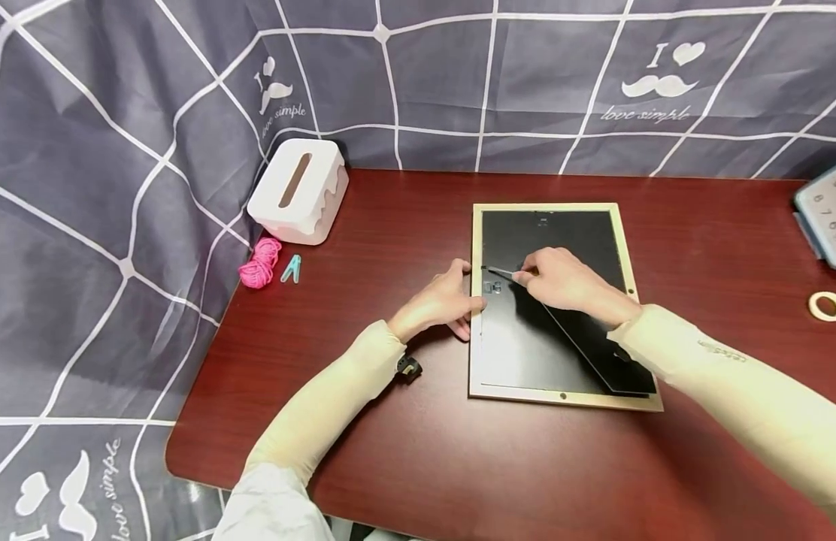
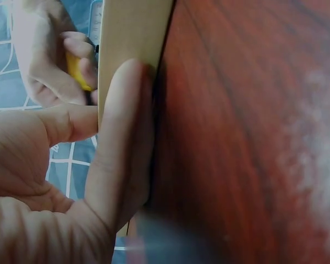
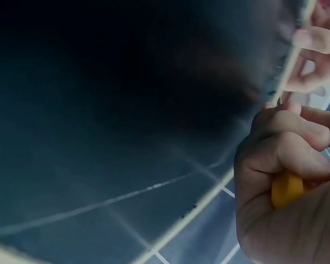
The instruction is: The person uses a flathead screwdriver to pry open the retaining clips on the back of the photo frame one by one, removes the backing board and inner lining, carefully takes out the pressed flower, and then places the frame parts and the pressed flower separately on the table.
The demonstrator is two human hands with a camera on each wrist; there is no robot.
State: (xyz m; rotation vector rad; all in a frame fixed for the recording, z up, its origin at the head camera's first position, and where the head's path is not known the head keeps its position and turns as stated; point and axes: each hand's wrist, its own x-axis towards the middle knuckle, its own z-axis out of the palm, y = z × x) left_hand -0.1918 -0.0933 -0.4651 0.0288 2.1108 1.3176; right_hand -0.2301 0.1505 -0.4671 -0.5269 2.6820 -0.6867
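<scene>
A picture frame (image 1: 476,361) with a pale wooden rim lies back side up, its black backing board (image 1: 516,349) showing. A black stand leg (image 1: 597,349) angles across the board, partly hidden by the right arm. At the left rim, my left hand (image 1: 445,299) grips the frame, thumb on top and fingers along the outer side. My right hand (image 1: 560,279) is over the board, curled round a yellow-handled tool (image 3: 287,190). From that hand a thin metal shaft (image 1: 501,271) reaches to the inner left edge of the rim. The tool's exact kind is hidden.
Toward the back left of the table (image 1: 364,451) stand a white tissue box (image 1: 330,191), pink yarn (image 1: 260,263) and a light-blue clip (image 1: 292,268). A tape roll (image 1: 819,306) and a blue-edged clock-like object (image 1: 831,214) are at the right. A grey curtain (image 1: 438,83) hangs behind.
</scene>
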